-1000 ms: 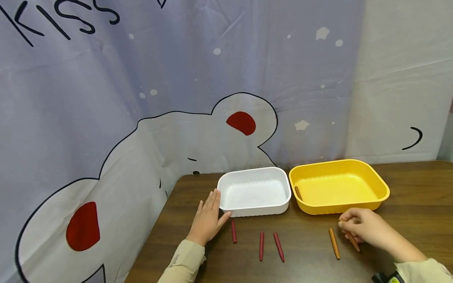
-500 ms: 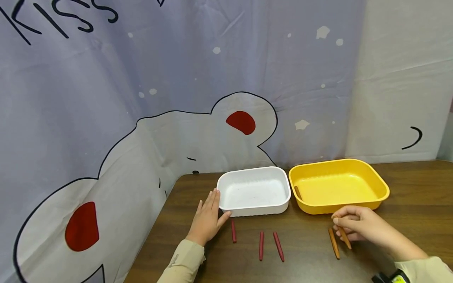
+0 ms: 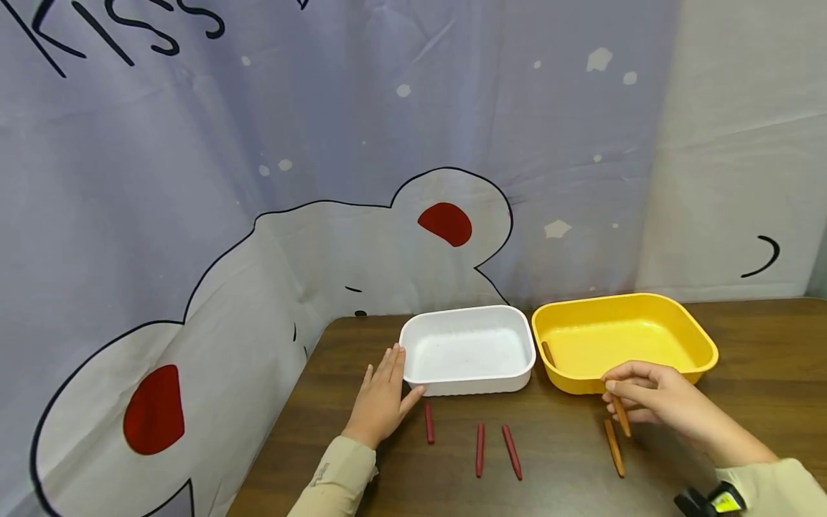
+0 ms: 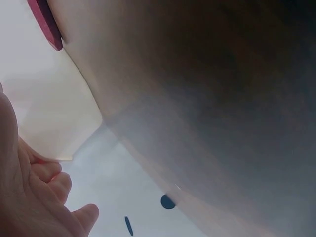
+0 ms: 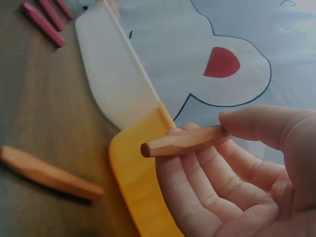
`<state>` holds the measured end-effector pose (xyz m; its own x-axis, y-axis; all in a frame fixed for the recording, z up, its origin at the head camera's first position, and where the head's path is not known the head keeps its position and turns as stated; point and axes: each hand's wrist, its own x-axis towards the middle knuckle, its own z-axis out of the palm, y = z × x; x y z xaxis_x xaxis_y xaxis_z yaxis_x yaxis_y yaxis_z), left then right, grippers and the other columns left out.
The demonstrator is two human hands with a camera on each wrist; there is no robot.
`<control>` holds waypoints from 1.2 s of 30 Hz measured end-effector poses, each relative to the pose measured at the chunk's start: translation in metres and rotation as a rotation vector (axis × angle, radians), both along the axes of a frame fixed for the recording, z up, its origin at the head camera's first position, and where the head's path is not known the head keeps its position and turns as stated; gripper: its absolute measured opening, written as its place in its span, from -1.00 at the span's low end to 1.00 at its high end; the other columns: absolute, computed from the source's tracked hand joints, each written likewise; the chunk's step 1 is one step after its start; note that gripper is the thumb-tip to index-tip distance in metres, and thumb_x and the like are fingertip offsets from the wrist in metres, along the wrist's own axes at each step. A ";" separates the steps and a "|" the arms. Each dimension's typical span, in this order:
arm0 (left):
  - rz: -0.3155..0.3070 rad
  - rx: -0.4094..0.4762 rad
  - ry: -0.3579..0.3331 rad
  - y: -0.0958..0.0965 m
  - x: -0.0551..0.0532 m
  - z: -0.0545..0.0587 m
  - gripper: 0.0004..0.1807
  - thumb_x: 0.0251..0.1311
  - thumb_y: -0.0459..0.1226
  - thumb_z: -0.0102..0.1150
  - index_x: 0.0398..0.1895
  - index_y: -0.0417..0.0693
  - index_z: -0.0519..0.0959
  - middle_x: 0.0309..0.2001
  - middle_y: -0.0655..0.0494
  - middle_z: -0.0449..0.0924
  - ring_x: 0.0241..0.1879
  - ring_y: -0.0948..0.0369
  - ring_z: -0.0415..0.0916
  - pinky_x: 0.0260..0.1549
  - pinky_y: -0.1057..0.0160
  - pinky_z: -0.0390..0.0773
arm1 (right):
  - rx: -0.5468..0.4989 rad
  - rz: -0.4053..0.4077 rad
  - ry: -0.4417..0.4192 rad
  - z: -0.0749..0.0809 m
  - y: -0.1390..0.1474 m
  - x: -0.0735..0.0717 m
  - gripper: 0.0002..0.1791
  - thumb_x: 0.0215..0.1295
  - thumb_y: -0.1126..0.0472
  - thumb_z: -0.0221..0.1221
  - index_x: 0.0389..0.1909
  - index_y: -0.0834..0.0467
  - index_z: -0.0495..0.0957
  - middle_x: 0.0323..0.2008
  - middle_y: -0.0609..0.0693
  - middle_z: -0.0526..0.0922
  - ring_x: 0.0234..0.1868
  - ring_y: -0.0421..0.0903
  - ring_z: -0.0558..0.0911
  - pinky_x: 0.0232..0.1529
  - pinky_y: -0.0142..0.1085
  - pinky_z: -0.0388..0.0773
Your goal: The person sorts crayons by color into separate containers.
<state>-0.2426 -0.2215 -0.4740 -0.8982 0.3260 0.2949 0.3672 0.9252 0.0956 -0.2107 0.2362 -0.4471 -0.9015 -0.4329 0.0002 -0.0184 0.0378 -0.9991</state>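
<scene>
My right hand [image 3: 665,406] pinches an orange-brown crayon [image 5: 185,141] between thumb and fingers, just in front of the yellow tray [image 3: 701,348]. Beneath it on the table lies another orange-brown crayon [image 3: 614,448]. One brown crayon [image 3: 548,353] rests inside the yellow tray at its left end. On the other side, my left hand [image 3: 377,402] has its fingers straight and touches the left front corner of the white tray [image 3: 468,352]. Three dark red crayons [image 3: 480,450] lie on the table before the white tray.
Both trays stand side by side near the back edge of the brown wooden table [image 3: 555,495]. Behind them hangs a printed curtain [image 3: 336,129] with a cartoon drawing, which also runs along the table's left side.
My right hand has moved left and away from me with the crayon, lifting it from the table toward the yellow tray's front rim. The left hand stays against the white tray.
</scene>
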 end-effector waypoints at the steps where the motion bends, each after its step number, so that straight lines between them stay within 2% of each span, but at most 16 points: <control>1: 0.003 -0.005 -0.004 0.000 0.000 0.000 -0.12 0.47 0.15 -0.01 0.56 -0.32 0.11 0.55 -0.22 0.11 0.53 -0.10 0.08 0.38 -0.30 0.17 | -0.003 -0.001 0.011 0.002 0.000 -0.002 -0.82 0.56 0.33 0.02 -0.03 0.21 0.60 -0.21 -0.02 0.76 -0.21 -0.04 0.75 -0.17 -0.14 0.73; 10: 0.004 0.004 -0.009 -0.001 0.000 0.001 -0.13 0.48 0.15 -0.03 0.55 -0.32 0.12 0.55 -0.22 0.11 0.53 -0.09 0.08 0.38 -0.30 0.16 | 0.026 -0.049 0.080 0.024 -0.001 -0.022 -0.83 0.55 0.33 0.05 -0.05 0.23 0.61 -0.25 0.07 0.75 -0.23 -0.04 0.76 -0.20 -0.18 0.73; 16: 0.010 0.000 -0.007 -0.001 0.000 0.002 -0.14 0.48 0.13 -0.02 0.55 -0.32 0.13 0.55 -0.21 0.12 0.53 -0.09 0.08 0.38 -0.29 0.17 | 0.010 -0.089 0.020 0.033 0.002 -0.039 -0.81 0.58 0.25 0.03 -0.08 0.13 0.63 -0.24 0.00 0.72 -0.23 -0.07 0.74 -0.19 -0.21 0.73; 19: 0.007 -0.002 -0.002 0.000 0.000 0.002 -0.15 0.48 0.13 -0.01 0.54 -0.33 0.14 0.54 -0.22 0.13 0.53 -0.09 0.09 0.37 -0.30 0.18 | 0.015 -0.128 -0.011 0.035 0.001 -0.048 -0.79 0.58 0.21 0.04 -0.02 0.21 0.60 -0.22 0.00 0.72 -0.21 -0.06 0.75 -0.17 -0.22 0.72; 25: 0.011 -0.006 0.002 0.001 0.001 0.001 -0.14 0.47 0.14 -0.02 0.54 -0.33 0.15 0.54 -0.21 0.14 0.53 -0.08 0.10 0.37 -0.30 0.19 | 0.101 -0.165 -0.037 0.028 -0.006 -0.066 -0.49 0.58 0.11 0.06 0.20 0.52 0.38 -0.16 0.07 0.72 -0.17 -0.03 0.74 -0.12 -0.20 0.71; 36: 0.012 -0.009 0.010 0.002 0.001 0.002 -0.14 0.47 0.14 -0.01 0.54 -0.34 0.15 0.53 -0.22 0.14 0.52 -0.09 0.11 0.36 -0.31 0.19 | 0.268 -0.181 -0.009 0.012 -0.025 -0.088 -0.59 0.53 0.23 0.07 0.07 0.57 0.40 -0.26 0.12 0.73 -0.29 -0.02 0.73 -0.22 -0.18 0.73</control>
<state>-0.2416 -0.2197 -0.4721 -0.8991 0.3180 0.3010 0.3570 0.9304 0.0835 -0.2990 0.2108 -0.4351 -0.9632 -0.2491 -0.1007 0.0218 0.3014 -0.9533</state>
